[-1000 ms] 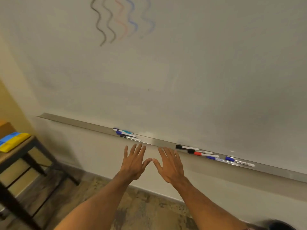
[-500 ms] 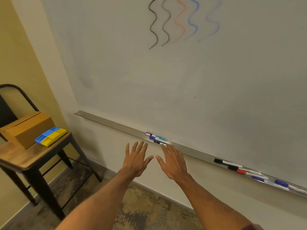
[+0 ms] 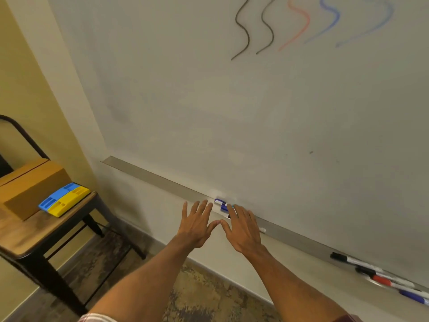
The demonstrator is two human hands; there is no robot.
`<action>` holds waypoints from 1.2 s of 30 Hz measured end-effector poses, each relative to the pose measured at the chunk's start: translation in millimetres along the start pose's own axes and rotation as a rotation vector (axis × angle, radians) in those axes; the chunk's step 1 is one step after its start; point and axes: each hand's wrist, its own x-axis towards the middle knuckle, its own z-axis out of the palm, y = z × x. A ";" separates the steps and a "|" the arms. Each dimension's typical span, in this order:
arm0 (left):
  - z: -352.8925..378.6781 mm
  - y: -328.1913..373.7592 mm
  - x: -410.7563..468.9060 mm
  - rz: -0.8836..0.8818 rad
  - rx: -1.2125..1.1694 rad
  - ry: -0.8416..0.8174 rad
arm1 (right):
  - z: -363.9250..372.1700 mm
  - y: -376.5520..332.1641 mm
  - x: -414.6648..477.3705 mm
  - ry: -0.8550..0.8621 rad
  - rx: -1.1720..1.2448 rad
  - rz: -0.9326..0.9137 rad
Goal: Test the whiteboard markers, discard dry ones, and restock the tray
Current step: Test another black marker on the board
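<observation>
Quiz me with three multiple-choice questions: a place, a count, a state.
1. Where is the blue-and-yellow block? A) on the chair beside the cardboard box B) in the tray C) on the floor
2. How many wavy lines mark the whiteboard? A) three B) five C) seven
3. How are the left hand and right hand? A) both gripping markers B) both open, fingers spread C) both fists

1 A: it rests on the chair. 2 B: two black, one red, two blue. 3 B: straight fingers, nothing held.
</observation>
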 end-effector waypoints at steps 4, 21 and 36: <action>16.9 -11.7 24.9 -0.001 0.007 -0.047 | 10.4 2.0 25.5 0.015 0.058 0.004; 69.0 26.7 78.3 0.266 0.006 -0.182 | 59.2 25.4 27.3 -0.037 0.038 0.310; 68.1 25.4 93.6 0.381 0.041 -0.242 | 64.9 28.7 52.2 -0.046 0.060 0.457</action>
